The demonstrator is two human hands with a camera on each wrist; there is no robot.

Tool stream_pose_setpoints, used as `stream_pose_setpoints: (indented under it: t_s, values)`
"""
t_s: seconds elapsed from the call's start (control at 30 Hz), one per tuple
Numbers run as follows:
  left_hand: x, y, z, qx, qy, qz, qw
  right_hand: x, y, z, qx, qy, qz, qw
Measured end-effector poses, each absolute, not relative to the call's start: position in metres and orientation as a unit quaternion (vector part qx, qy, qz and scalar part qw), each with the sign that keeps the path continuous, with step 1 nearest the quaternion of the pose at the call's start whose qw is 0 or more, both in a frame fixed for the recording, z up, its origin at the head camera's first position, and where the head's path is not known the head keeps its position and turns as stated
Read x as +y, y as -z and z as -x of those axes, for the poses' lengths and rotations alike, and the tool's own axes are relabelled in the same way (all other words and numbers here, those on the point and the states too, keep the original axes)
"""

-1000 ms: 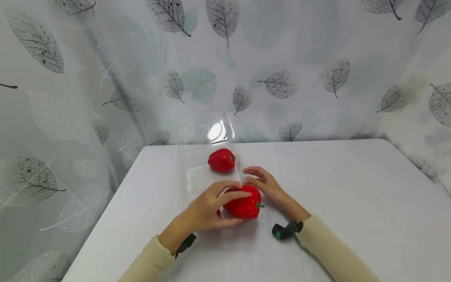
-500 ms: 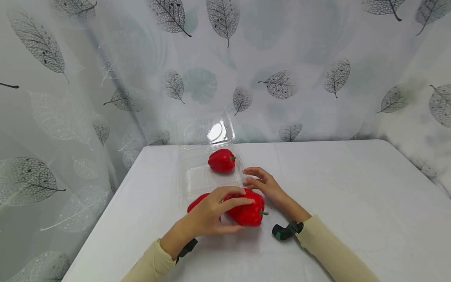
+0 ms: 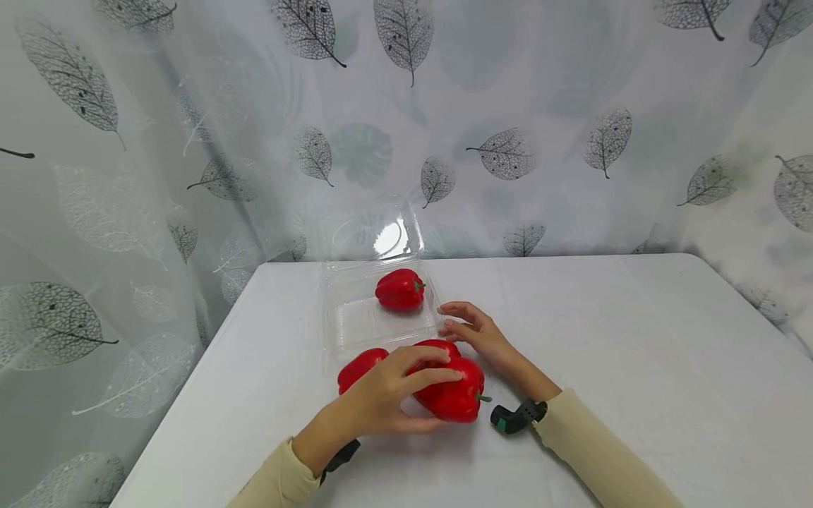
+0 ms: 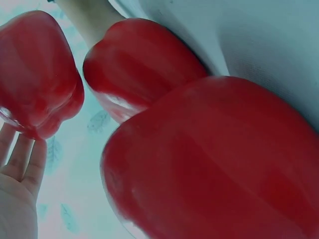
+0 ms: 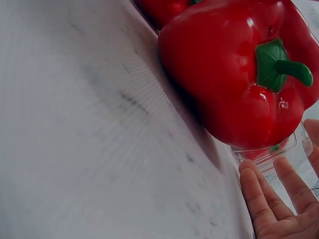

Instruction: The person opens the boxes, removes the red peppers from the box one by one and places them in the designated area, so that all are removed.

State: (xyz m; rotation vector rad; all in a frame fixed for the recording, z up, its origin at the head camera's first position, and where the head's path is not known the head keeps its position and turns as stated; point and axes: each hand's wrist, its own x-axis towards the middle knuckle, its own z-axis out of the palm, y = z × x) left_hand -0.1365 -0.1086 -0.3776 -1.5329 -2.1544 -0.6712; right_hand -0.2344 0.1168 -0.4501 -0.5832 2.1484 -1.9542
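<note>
My left hand [image 3: 377, 398] grips a red bell pepper [image 3: 454, 398] with a green stem, thumb on its near side and fingers over its top. In the left wrist view the held pepper [image 4: 37, 74] shows with fingertips at its lower end. Two more red peppers lie on the table: one [image 3: 438, 345] partly hidden behind the held one, another [image 3: 360, 365] partly covered by my left hand. My right hand [image 3: 479, 331] has relaxed fingers at the right side of a clear plastic clamshell box [image 3: 356, 328]. A red pepper [image 3: 400, 289] lies inside the box.
The box's clear lid [image 3: 368, 229] stands raised at the back edge of the white table [image 3: 603, 339]. A leaf-patterned curtain [image 3: 540, 85] hangs behind and on both sides. Large in the right wrist view is a pepper [image 5: 224, 74] beside my right hand.
My left hand has drawn the held pepper toward me and a little to the right, so the two peppers behind it show more. The right hand has stayed in place.
</note>
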Motion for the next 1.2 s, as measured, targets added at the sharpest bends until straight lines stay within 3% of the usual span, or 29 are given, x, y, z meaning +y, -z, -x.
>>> stream_pose_setpoints:
  t_s: [0.67, 1.2]
  values:
    - [-0.099, 0.383, 0.127, -0.761, 0.238, 0.575, 0.183, 0.115, 0.451, 0.235, 0.722, 0.658, 0.2, 0.079]
    - [-0.092, 0.395, 0.125, -0.772, 0.25, 0.576, 0.095, 0.116, 0.453, 0.238, 0.716, 0.66, 0.214, 0.074]
